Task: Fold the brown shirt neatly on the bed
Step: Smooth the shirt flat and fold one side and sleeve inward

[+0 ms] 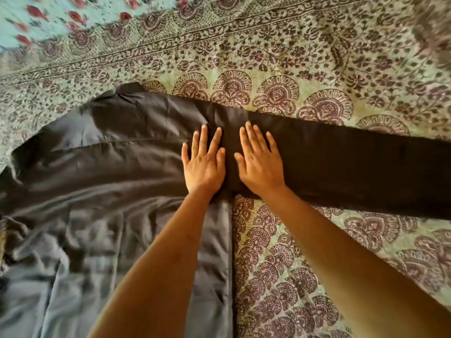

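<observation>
The brown shirt (102, 172) lies spread on the bed, its wrinkled body filling the left and lower left. One long sleeve (353, 164) stretches flat to the right, past the frame edge. My left hand (203, 164) presses flat on the shirt near the shoulder seam, fingers straight and spread. My right hand (260, 162) presses flat beside it on the base of the sleeve, fingers straight. The two hands lie almost side by side, a narrow strip of cloth between them.
A patterned bedsheet (280, 57) in green and purple covers the bed all around the shirt. A second cloth with red flowers (48, 18) lies at the far left corner. The shirt's lower body near my left arm is creased.
</observation>
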Demonstrator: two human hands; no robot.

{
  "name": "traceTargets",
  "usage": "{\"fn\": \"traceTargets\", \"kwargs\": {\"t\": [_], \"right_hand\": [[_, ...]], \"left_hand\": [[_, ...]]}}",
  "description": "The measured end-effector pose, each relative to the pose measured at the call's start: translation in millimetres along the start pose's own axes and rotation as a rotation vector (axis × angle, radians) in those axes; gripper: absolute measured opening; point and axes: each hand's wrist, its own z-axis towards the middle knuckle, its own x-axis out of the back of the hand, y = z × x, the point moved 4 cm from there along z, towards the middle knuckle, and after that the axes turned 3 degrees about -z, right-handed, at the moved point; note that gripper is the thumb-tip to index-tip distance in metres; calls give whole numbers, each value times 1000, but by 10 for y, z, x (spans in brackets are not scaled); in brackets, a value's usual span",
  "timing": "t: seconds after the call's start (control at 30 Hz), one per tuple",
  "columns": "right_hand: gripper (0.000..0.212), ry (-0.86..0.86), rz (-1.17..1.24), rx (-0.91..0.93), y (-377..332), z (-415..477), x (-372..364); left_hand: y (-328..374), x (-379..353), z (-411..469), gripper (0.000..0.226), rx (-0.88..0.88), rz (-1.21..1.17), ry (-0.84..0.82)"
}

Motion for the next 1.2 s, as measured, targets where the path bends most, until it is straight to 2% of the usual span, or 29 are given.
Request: {"fn": "traceTargets", "kwargs": {"t": [0.1, 0.3, 0.4, 0.47, 0.53, 0.6, 0.67, 0.77, 0.97, 1.07, 1.2], "right_hand": [[61, -29, 13, -72, 249, -113, 81], [66, 9, -56, -355, 1404, -698, 361], [67, 4, -106, -437, 1677, -904, 407], [66, 13, -118, -442, 1700, -916, 385], [64, 16, -110, -448, 1700, -898, 382], [64, -3, -100, -451, 1701, -908, 385], [66, -23, -108, -428, 1697, -920, 392], [60, -42, -112, -421, 1923, -985, 428], [69, 22, -160, -636, 2929, -1568, 727], [71, -5, -158, -603, 2866, -1516, 774], [70, -55, -103, -400, 2570, -1387, 643]], "left_hand": [[-10, 5, -2, 49, 10, -23, 0], [8, -2, 5, 49, 10, -5, -20], [29, 27, -19, 49, 41, -11, -21], [251, 68, -40, 50, 27, 16, 17], [789, 57, -70, 56, -101, 2, 39], [1459, -101, -151, 59, -263, -70, -46], [1910, -310, -246, 57, -337, -67, -119], [2003, -484, -275, 57, -306, 9, -124], [1961, -520, -252, 59, -337, 46, -106], [1927, -533, -240, 61, -331, 51, -92], [1948, -526, -264, 64, -336, 60, -61]]}}
